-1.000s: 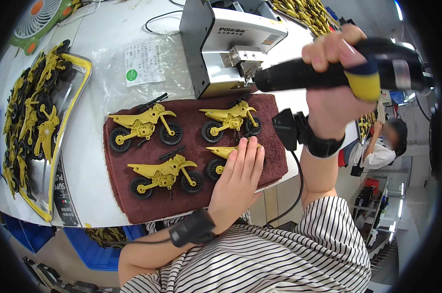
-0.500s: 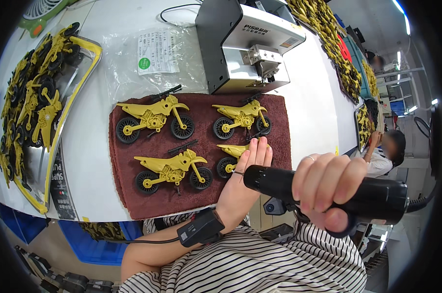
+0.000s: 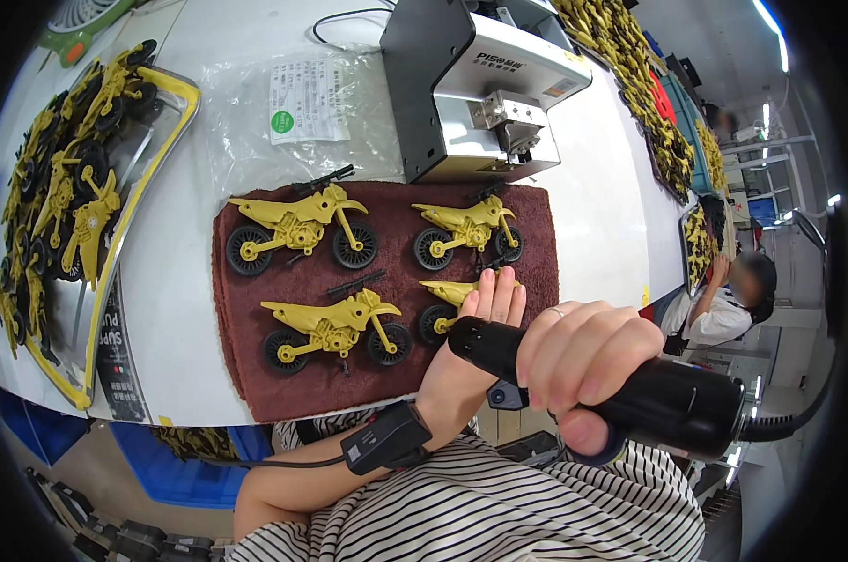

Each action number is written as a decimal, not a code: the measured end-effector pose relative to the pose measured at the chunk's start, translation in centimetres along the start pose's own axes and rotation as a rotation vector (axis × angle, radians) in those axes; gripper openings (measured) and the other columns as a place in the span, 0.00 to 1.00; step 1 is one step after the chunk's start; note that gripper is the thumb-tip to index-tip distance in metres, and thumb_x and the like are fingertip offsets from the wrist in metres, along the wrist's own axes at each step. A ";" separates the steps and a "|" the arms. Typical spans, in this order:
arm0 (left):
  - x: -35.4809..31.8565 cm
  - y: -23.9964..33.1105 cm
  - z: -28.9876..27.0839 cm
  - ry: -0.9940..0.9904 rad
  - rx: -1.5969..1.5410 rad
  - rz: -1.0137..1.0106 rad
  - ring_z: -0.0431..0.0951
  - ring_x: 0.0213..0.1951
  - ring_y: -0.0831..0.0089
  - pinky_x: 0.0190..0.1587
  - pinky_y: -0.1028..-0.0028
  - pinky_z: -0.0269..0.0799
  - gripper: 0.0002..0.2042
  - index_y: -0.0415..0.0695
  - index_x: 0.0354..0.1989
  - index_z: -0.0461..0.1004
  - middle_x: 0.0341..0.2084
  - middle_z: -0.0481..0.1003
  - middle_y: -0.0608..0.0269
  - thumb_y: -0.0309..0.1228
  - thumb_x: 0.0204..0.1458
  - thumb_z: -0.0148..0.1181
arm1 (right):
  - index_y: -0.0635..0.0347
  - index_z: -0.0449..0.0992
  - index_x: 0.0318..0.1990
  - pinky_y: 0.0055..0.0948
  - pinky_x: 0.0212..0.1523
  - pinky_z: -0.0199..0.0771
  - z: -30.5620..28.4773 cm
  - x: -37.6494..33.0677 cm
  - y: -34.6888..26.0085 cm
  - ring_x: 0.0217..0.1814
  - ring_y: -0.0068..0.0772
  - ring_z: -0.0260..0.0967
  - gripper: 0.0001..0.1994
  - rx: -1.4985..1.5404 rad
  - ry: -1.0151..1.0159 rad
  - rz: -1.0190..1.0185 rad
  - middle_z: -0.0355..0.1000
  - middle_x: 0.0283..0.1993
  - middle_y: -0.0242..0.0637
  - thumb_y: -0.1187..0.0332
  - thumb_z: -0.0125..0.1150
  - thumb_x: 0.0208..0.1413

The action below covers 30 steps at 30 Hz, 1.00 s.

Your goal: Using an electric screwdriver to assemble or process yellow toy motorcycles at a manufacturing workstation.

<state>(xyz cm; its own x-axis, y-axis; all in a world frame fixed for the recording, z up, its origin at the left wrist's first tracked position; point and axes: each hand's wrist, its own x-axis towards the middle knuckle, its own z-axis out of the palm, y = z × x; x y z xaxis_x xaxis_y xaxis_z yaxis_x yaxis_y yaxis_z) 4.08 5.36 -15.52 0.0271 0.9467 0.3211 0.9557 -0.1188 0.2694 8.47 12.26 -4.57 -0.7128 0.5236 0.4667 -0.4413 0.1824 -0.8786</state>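
My right hand is wrapped round a black electric screwdriver, held tilted with its front end up and to the left. That end hangs in front of my left hand and hides part of it. My left hand's fingers are stretched out over the near right toy motorcycle, covering much of it. Three more yellow toy motorcycles with black wheels lie on the brown towel: a far left one, a far right one and a near left one.
A grey and black machine stands behind the towel, beside a clear plastic bag. On the left, a yellow-edged tray holds several motorcycles. More yellow parts lie at the far right. A person sits beyond them.
My right hand and the screwdriver have moved a little left, and the tool's rear end has dropped. My left hand stays on the near right motorcycle. The whole view has shifted slightly.
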 end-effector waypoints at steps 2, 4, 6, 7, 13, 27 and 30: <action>-0.1 0.0 0.1 0.010 0.032 -0.007 0.56 0.60 0.58 0.61 0.67 0.49 0.24 0.38 0.57 0.57 0.58 0.56 0.49 0.34 0.52 0.39 | 0.64 0.70 0.25 0.28 0.23 0.69 -0.3 0.1 0.1 0.19 0.30 0.67 0.08 -0.008 0.004 -0.001 0.69 0.19 0.37 0.80 0.64 0.36; -0.7 -0.9 0.4 -0.055 -0.040 -0.037 0.55 0.61 0.58 0.62 0.66 0.47 0.24 0.38 0.57 0.57 0.59 0.54 0.49 0.34 0.51 0.39 | 0.58 0.65 0.31 0.27 0.23 0.69 -1.0 0.7 1.0 0.19 0.27 0.68 0.12 0.026 -0.156 0.045 0.67 0.22 0.32 0.75 0.64 0.42; -0.8 -1.1 0.0 -0.108 0.021 -0.029 0.53 0.61 0.58 0.63 0.66 0.44 0.25 0.38 0.58 0.55 0.60 0.53 0.49 0.35 0.51 0.39 | 0.57 0.62 0.30 0.27 0.23 0.66 -1.1 1.8 -0.5 0.19 0.25 0.64 0.11 0.195 0.112 -0.045 0.64 0.21 0.31 0.75 0.61 0.43; -1.1 -1.3 -0.3 -0.205 0.113 0.005 0.53 0.62 0.58 0.63 0.66 0.42 0.27 0.37 0.60 0.52 0.60 0.52 0.50 0.34 0.51 0.39 | 0.56 0.61 0.28 0.26 0.25 0.62 -1.4 3.2 -1.4 0.19 0.23 0.60 0.10 0.191 0.160 -0.115 0.61 0.21 0.28 0.76 0.57 0.43; -0.3 -0.4 -0.7 -0.127 0.037 0.030 0.52 0.62 0.58 0.63 0.66 0.44 0.33 0.40 0.61 0.51 0.60 0.52 0.50 0.34 0.43 0.49 | 0.60 0.62 0.29 0.30 0.32 0.58 -6.5 8.8 -2.1 0.22 0.28 0.56 0.06 -0.011 0.258 -0.247 0.57 0.21 0.32 0.73 0.51 0.42; -0.6 -0.5 -0.3 -0.138 0.119 0.020 0.53 0.62 0.60 0.63 0.67 0.43 0.27 0.38 0.60 0.52 0.60 0.52 0.52 0.34 0.50 0.41 | 0.58 0.59 0.32 0.33 0.29 0.63 -3.0 4.3 -1.8 0.22 0.29 0.61 0.13 0.095 0.141 -0.022 0.62 0.24 0.34 0.72 0.59 0.44; -0.9 -0.5 0.2 -0.159 -0.026 0.030 0.53 0.62 0.60 0.64 0.67 0.44 0.27 0.37 0.59 0.53 0.60 0.53 0.52 0.33 0.50 0.42 | 0.57 0.60 0.33 0.31 0.28 0.64 -1.8 2.8 -1.2 0.22 0.28 0.62 0.14 0.108 0.079 0.044 0.63 0.22 0.32 0.74 0.62 0.43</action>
<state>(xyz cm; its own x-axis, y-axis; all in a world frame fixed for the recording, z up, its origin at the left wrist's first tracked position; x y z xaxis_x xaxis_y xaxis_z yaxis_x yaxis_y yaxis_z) 3.67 4.59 -16.17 0.1036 0.9778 0.1824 0.9460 -0.1535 0.2855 8.00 15.04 -2.34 -0.6897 0.5934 0.4150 -0.4695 0.0698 -0.8801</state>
